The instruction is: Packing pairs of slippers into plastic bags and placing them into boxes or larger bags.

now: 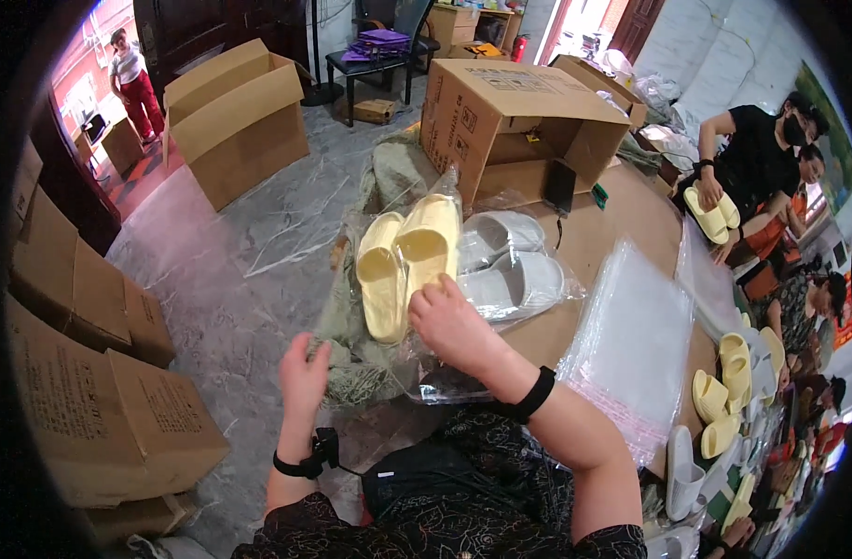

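A pair of pale yellow slippers (424, 244) lies at the table's left edge, with clear plastic film showing around it. My right hand (452, 326) is closed at the near end of the right slipper, its fingers pinched on the slipper or the film; exactly which is hard to see. My left hand (304, 377) hangs just left of and nearer than the slippers, thumb and fingers apart, with nothing visible in it. Right of the yellow pair, a pair of light grey slippers (519, 282) sits in clear plastic. A stack of clear plastic bags (628, 340) lies farther right.
An open carton (487, 126) containing a dark phone-like object (560, 186) stands behind the slippers. Greenish cloth (351, 368) drapes the table's left edge. Cartons (118, 419) stand at left. A co-worker (762, 140) holds yellow slippers at right, near more loose slippers (724, 396).
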`<state>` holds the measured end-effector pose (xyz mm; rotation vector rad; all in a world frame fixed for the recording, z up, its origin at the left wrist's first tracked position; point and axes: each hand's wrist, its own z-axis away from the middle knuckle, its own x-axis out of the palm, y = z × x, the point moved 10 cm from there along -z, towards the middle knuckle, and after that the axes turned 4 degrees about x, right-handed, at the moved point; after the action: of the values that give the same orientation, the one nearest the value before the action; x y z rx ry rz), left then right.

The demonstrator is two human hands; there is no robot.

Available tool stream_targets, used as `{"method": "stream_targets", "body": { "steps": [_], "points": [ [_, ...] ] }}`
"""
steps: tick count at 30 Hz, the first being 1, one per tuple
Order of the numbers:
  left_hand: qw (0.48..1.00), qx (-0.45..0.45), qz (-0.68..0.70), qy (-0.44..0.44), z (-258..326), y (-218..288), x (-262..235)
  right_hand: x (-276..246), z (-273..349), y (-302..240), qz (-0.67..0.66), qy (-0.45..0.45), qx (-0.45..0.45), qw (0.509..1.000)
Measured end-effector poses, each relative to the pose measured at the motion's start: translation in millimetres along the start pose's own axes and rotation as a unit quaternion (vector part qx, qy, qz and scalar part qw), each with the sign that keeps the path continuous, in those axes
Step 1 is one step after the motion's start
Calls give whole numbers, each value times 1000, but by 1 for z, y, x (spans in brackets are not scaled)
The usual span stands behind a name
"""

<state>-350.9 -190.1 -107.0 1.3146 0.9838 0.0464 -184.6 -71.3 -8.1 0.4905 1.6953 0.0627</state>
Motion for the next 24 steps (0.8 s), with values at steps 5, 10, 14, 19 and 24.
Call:
{"method": "stream_targets", "body": {
  "steps": [5,10,14,19,24],
  "points": [
    [888,-22,459,36,5,36,-7,11,-10,-16,-156,42,-39,986],
    [881,-19,472,31,10,36,-10,-12,12,-2,-321,122,21,939],
    [887,-32,460,28,19,34,-16,2,75,106,-224,240,370,869],
    [886,-23,463,-18,20,44,4,74,149,186,-161,112,595,779],
    [885,-30,461,-54,25,63,11,53,101,131,-359,69,521,771]
  ]
}}
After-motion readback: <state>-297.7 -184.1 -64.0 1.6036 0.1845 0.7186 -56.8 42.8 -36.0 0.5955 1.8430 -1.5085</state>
